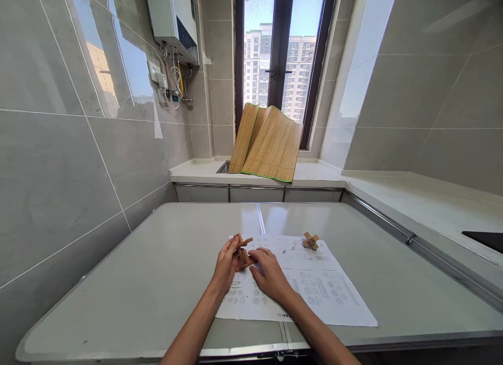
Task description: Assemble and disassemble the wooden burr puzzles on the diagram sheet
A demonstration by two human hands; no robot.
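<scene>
My left hand is closed around a small brown wooden assembly made of flat pieces, some with slots. One piece sticks up and out to the right at its top. My right hand has its bent fingers and thumb at the assembly's right end, pinching it there. Below both hands lies a large white printed sheet with small diagrams. On the sheet's far right corner rests a cross-shaped wooden piece, apart from both hands. My fingers hide part of the assembly.
The sheet lies on a pale folding table with a seam down its middle. A white ledge runs behind, carrying a bamboo mat before the window. Tiled walls and a wall-mounted heater stand left; a counter is right.
</scene>
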